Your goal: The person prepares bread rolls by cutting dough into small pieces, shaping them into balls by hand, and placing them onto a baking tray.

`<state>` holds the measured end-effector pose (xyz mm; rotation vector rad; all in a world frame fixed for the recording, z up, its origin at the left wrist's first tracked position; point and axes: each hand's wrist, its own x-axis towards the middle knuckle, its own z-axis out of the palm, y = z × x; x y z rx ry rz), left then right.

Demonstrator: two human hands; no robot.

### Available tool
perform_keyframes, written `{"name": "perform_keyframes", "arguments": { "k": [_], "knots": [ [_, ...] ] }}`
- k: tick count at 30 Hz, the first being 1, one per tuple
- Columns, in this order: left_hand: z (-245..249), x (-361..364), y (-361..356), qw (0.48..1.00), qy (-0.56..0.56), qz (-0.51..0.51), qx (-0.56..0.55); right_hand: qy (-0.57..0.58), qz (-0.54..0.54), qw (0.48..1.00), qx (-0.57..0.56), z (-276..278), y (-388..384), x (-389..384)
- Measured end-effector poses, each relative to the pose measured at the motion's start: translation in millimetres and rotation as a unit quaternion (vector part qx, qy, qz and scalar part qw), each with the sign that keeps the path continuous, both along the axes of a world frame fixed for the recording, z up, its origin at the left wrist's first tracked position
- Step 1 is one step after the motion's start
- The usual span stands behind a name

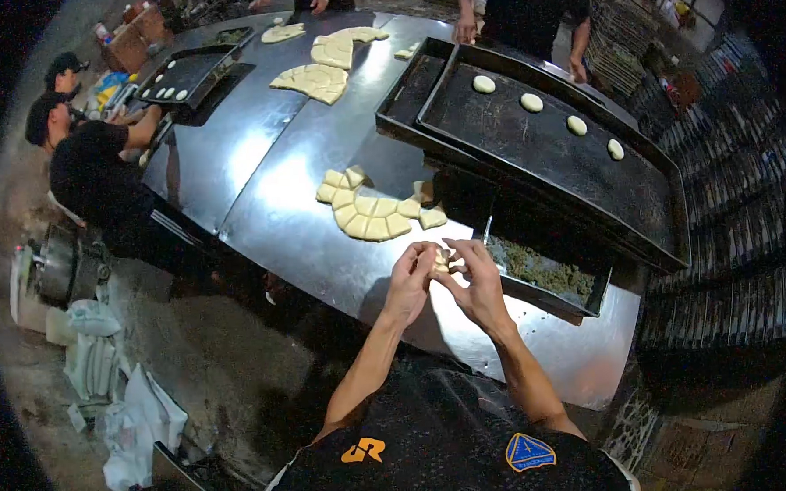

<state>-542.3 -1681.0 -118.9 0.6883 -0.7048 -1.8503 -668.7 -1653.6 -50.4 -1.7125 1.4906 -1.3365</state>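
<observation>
Between the fingertips of both hands is a small piece of pale dough (441, 261), partly hidden by the fingers. My left hand (410, 280) pinches it from the left, and my right hand (475, 286) closes on it from the other side. Just beyond them on the metal table lies a curved sheet of dough cut into squares (370, 216); a few pieces at its right end sit loose. Close by my right hand is a tray of greenish-brown crumbly filling (539, 270), with a thin utensil (489, 226) standing at its left end.
A large dark baking tray (529, 143) holding several dough rounds (531, 102) rests above the filling tray. Farther off are more dough sheets (311, 80) and another tray (194, 72). Co-workers (91, 162) stand at the table's left and far sides. Stacked trays (724, 187) line the right.
</observation>
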Motion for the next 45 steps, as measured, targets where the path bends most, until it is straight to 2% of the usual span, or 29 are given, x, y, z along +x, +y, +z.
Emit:
{"name": "perform_keyframes", "arguments": {
  "k": [2,4,6,8,10,14,15,16,18,20,23,24,26,27,28,30,32,33,34,35,36,37,38,39,40,42,43,44,45],
  "knots": [
    [-10.5,-3.0,-1.0,0.997,-0.012,0.024,-0.077,0.029,0.020,0.999,-0.012,-9.3,0.3,-3.3],
    [-9.9,4.8,-0.2,0.996,-0.009,0.008,-0.090,0.068,0.029,0.997,0.004,-19.2,0.6,-7.0],
    [8.0,10.1,0.2,0.991,0.130,-0.015,0.035,0.060,0.030,0.998,0.000,-18.3,-0.9,-3.4],
    [16.9,17.0,0.8,0.987,0.119,-0.061,0.085,0.073,0.019,0.994,-0.073,-16.6,-4.4,1.6],
    [3.3,19.8,2.1,0.996,0.038,-0.049,0.064,0.073,-0.002,0.996,-0.057,-5.9,0.0,8.5],
    [-19.4,24.2,0.4,0.998,0.014,-0.053,-0.033,0.061,0.024,0.998,-0.002,-13.6,2.1,10.5],
    [-12.4,28.3,-0.5,0.997,-0.030,-0.052,-0.041,0.081,0.025,0.996,-0.009,-29.0,-0.6,9.4],
    [-4.9,36.7,1.8,0.990,-0.139,-0.035,-0.012,0.101,0.026,0.994,-0.016,-49.1,-2.7,7.0],
    [-29.4,53.9,-1.9,0.982,-0.186,0.041,-0.020,0.198,0.037,0.979,-0.003,-123.7,-1.8,-7.3],
    [-23.0,78.7,1.6,0.974,-0.202,0.099,-0.031,0.244,0.064,0.963,0.096,-151.2,-7.3,-23.3],
    [-20.2,115.3,14.9,0.965,-0.210,0.155,-0.013,0.319,0.025,0.947,-0.035,-71.0,-39.5,-19.3],
    [-23.7,123.0,17.5,0.966,-0.207,0.157,-0.012,0.285,-0.026,0.958,-0.030,-49.0,-50.6,-11.9],
    [-26.6,131.8,23.5,0.949,-0.244,0.197,0.018,0.259,-0.129,0.955,-0.068,-56.1,-71.3,2.3],
    [-24.3,127.6,23.1,0.944,-0.239,0.227,0.014,0.350,-0.153,0.921,-0.078,-85.2,-73.7,11.2],
    [-19.6,122.6,17.3,0.944,-0.236,0.228,0.006,0.406,-0.067,0.905,0.111,-134.1,-68.1,24.8],
    [-7.9,107.0,1.9,0.934,-0.333,0.126,-0.022,0.351,-0.074,0.933,0.024,-153.3,-64.9,39.9],
    [-17.5,79.1,-32.1,0.928,-0.335,0.092,-0.137,0.377,-0.049,0.924,0.044,-150.5,-65.5,41.8],
    [-20.7,63.7,-51.5,0.904,-0.373,0.068,-0.196,0.395,-0.054,0.916,0.039,-160.1,-65.1,39.9],
    [-27.5,47.6,-73.9,0.875,-0.407,0.046,-0.258,0.498,0.006,0.867,-0.002,-160.3,-61.5,30.8],
    [-32.8,33.6,-93.6,0.840,-0.435,0.043,-0.320,0.394,0.003,0.918,0.048,-165.2,-58.4,23.9],
    [-38.9,21.2,-109.8,0.801,-0.462,0.038,-0.379,0.381,0.035,0.920,0.091,-153.4,-48.9,16.3],
    [-45.9,10.9,-125.6,0.769,-0.497,-0.007,-0.402,0.334,0.059,0.919,0.200,-145.2,-38.7,9.7],
    [-23.5,4.2,-128.6,0.692,-0.594,-0.095,-0.400,0.363,0.105,0.891,0.252,-147.8,-33.2,-3.3],
    [-55.6,-6.4,-141.0,0.674,-0.597,-0.085,-0.427,0.394,0.199,0.862,0.250,-145.0,-33.0,-21.0],
    [-91.3,-15.7,-149.6,0.658,-0.600,-0.075,-0.450,0.320,0.210,0.901,0.206,-154.7,-24.9,-37.8],
    [-92.2,-26.9,-151.6,0.616,-0.646,-0.109,-0.437,0.238,0.199,0.910,0.274,-101.2,-19.3,-43.7],
    [-81.8,-31.0,-144.0,0.642,-0.648,-0.073,-0.404,0.215,0.181,0.926,0.251,-81.2,-21.0,-52.4],
    [-70.5,-29.4,-139.1,0.642,-0.648,-0.075,-0.403,0.191,0.167,0.940,0.230,-61.8,-23.5,-59.4],
    [-61.9,-25.9,-131.9,0.672,-0.628,-0.095,-0.380,0.177,0.103,0.961,0.188,-34.7,-30.0,-61.3]
  ]
}}
